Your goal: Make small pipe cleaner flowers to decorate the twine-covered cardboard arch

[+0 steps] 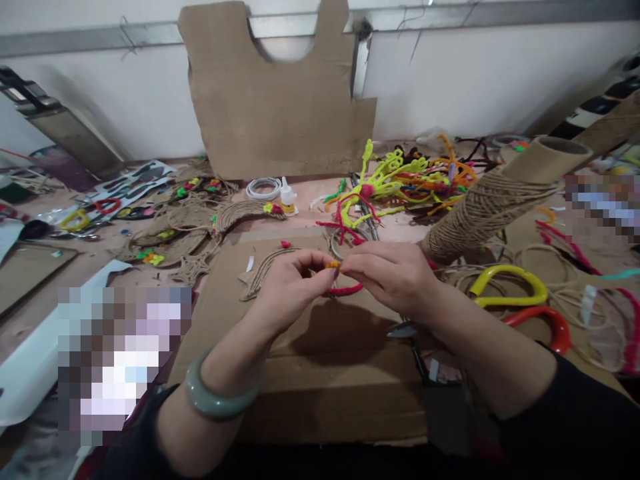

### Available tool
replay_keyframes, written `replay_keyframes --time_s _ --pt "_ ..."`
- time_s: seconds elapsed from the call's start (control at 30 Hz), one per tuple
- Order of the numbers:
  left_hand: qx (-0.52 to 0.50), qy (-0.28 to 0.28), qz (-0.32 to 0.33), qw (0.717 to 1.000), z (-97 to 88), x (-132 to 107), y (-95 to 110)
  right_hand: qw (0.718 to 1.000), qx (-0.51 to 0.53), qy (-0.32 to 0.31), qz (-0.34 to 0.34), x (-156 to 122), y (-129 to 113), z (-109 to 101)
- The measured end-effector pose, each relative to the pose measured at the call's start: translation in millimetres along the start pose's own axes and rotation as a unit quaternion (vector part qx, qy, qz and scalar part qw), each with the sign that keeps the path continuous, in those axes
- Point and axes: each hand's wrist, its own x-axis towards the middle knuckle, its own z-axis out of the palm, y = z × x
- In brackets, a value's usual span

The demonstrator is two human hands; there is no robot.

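My left hand (287, 283) and my right hand (393, 273) meet over a brown cardboard sheet (310, 373). Both pinch a small orange pipe-cleaner piece (332, 265) between their fingertips. A red pipe cleaner (345, 290) curves just below my fingers; whether a hand holds it I cannot tell. A jute-cord arc (265, 267) lies on the cardboard left of my left hand. My left wrist wears a grey-green bangle (217, 400).
A heap of coloured pipe cleaners (405, 177) lies behind. A jute-wrapped cardboard tube (493, 200) slants at the right, near yellow-and-red-handled scissors (520, 293). A glue bottle (288, 197) and a wire coil (263, 188) stand before a cut cardboard panel (270, 93). Jute shapes (185, 230) lie left.
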Motion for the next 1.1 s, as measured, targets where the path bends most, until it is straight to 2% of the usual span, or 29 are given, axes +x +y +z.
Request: replay_keyframes --time_s 0.07,0.13,0.2,0.27,0.33,0.4,0.47,0.57,0.7,0.8,0.93,1.1 --pt "0.043 0.02 0.035 0.998 1.5 -0.3 -2.6 0.999 -0.01 -0.01 0.044 0.8 -3.4 0.5" --pt "0.124 0.065 0.129 0.982 3.4 -1.0 -6.0 0.988 0.036 -0.02 0.149 3.1 -7.3 2.4" --pt "0.203 0.111 0.234 0.945 4.8 -1.6 -9.0 0.948 0.157 -0.044 0.272 6.1 -9.5 4.5" --pt "0.233 0.137 0.281 0.921 5.0 -1.9 -10.7 0.888 0.291 -0.067 0.351 8.9 -9.0 5.7" --pt "0.195 0.135 0.249 0.939 4.1 -1.8 -10.3 0.856 0.363 -0.058 0.365 10.7 -7.1 6.3" --pt "0.101 0.105 0.173 0.974 2.8 -1.7 -7.8 0.855 0.38 -0.029 0.353 11.5 -6.2 7.2" --pt "-0.009 0.064 0.103 0.993 1.8 -1.5 -4.4 0.849 0.402 -0.023 0.341 11.7 -7.8 9.4" --pt "-0.117 0.027 0.052 0.991 1.0 -1.0 0.0 0.829 0.451 -0.048 0.328 11.5 -13.4 14.2" --pt "-0.184 0.027 0.02 0.982 -0.2 -0.9 2.3 0.811 0.469 -0.045 0.347 11.7 -17.5 16.0" --pt "-0.183 0.026 0.024 0.983 -0.7 -1.9 2.9 0.788 0.48 -0.037 0.383 12.4 -16.3 12.6" --pt "-0.081 0.029 0.069 0.994 -0.6 -3.3 0.6 0.769 0.5 -0.034 0.397 14.3 -15.4 7.7" --pt "0.033 0.07 0.139 0.987 -0.9 -3.2 -5.7 0.78 0.464 -0.058 0.416 17.5 -19.2 4.0"
